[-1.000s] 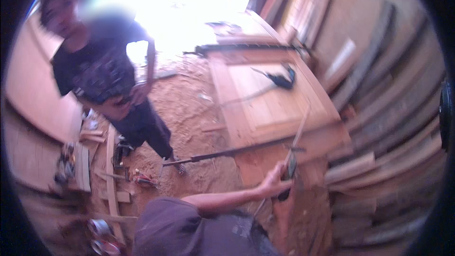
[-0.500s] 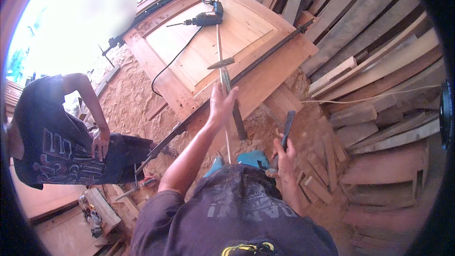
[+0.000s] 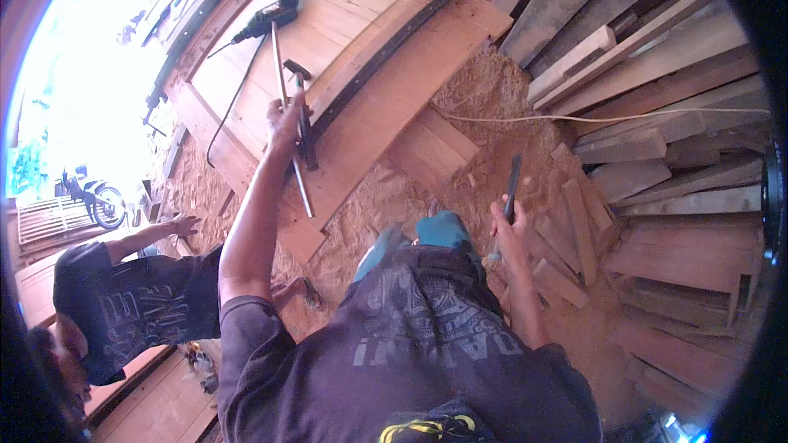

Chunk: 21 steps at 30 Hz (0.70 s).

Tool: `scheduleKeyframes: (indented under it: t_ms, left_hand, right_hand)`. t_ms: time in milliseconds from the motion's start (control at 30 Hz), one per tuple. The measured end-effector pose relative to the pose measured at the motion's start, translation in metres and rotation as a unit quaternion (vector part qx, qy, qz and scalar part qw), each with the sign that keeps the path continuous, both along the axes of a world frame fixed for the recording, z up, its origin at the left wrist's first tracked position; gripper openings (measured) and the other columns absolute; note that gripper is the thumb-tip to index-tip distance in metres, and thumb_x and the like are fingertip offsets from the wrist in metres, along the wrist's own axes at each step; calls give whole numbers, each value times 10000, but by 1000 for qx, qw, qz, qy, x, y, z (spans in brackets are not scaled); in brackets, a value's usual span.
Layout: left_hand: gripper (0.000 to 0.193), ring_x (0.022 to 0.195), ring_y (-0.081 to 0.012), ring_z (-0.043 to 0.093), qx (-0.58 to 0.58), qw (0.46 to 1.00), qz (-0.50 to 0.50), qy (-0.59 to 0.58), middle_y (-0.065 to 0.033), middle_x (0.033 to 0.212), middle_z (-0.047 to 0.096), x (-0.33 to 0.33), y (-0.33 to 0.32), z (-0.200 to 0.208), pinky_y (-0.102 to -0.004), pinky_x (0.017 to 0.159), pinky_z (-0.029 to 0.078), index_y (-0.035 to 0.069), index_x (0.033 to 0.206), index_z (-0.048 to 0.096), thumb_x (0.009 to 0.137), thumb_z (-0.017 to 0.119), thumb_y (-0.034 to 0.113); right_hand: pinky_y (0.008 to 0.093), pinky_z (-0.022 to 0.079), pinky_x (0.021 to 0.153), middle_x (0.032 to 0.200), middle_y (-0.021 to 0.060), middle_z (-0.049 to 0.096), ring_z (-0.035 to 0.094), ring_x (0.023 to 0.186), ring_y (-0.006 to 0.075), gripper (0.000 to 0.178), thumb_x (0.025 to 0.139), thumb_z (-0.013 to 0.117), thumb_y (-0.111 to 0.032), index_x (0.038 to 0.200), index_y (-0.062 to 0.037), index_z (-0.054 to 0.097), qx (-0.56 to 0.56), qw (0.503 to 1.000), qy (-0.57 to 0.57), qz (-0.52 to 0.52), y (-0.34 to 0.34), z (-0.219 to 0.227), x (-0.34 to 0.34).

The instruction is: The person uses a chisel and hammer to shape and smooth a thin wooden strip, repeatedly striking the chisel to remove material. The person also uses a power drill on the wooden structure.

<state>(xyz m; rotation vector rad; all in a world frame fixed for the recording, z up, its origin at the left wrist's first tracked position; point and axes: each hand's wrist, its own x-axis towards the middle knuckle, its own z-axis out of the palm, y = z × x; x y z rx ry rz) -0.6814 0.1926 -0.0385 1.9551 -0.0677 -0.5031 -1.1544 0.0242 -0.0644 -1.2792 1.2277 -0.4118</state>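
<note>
A workshop floor covered in sawdust (image 3: 492,115) is being viewed from above, over the shoulders of a person in a dark printed shirt; a large wooden door panel (image 3: 345,57) is lying flat across the upper middle, from about ten o'clock to one o'clock. The left hand (image 3: 285,121) is being stretched up toward eleven o'clock, with its fingers closed around a long thin metal rod (image 3: 287,107); a dark-headed hammer (image 3: 302,119) is being gripped alongside the rod or is lying just beside it on the panel, which of the two cannot be told. The rod is running from near a corded power drill (image 3: 275,12) at twelve o'clock down to the panel's lower edge. The right hand (image 3: 509,234) is being held low at about three o'clock from the centre, with its fingers wrapped around the handle of a dark chisel-like tool (image 3: 513,189); its blade is pointing up, away from the body. A black metal strip (image 3: 386,41) is lying diagonally across the panel. Stacked planks (image 3: 657,115) are leaning along the right side, from one o'clock to four o'clock. At eight o'clock another person in a black printed shirt (image 3: 131,303) is bending over, with one hand (image 3: 182,224) being spread open toward the sawdust.
</note>
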Motion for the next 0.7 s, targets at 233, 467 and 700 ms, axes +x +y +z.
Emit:
scheduleKeyframes:
  t_ms: [233, 467, 700]
  left_hand:
    - [432, 852, -217, 753, 102, 982, 28, -159, -141, 1009, 746, -38, 0, 40, -296, 573, 507, 2, 1091, 631, 1070, 511, 416]
    - [99, 569, -235, 606, 97, 926, -184, -316, -126, 734, 610, -161, 42, 39, -360, 531, 481, 34, 1002, 621, 1040, 551, 93]
    - [383, 808, -454, 674, 167, 929, -317, -94, -262, 788, 656, -293, 47, -48, -525, 712, 507, 15, 1111, 639, 1041, 553, 381]
  right_hand:
    - [254, 418, 489, 639, -34, 503, 489, 530, 69, 346, 1018, 648, -357, 1150, -42, 596, 27, 999, -10, -16, -49, -13, -23]
    - [275, 431, 501, 650, -4, 525, 519, 530, 90, 385, 1035, 599, -429, 875, -84, 541, 49, 997, -21, -50, -60, -2, -35]
    - [286, 430, 499, 636, -6, 524, 523, 526, 94, 406, 1032, 597, -458, 864, -94, 533, 34, 999, -16, -30, -36, 4, -41]
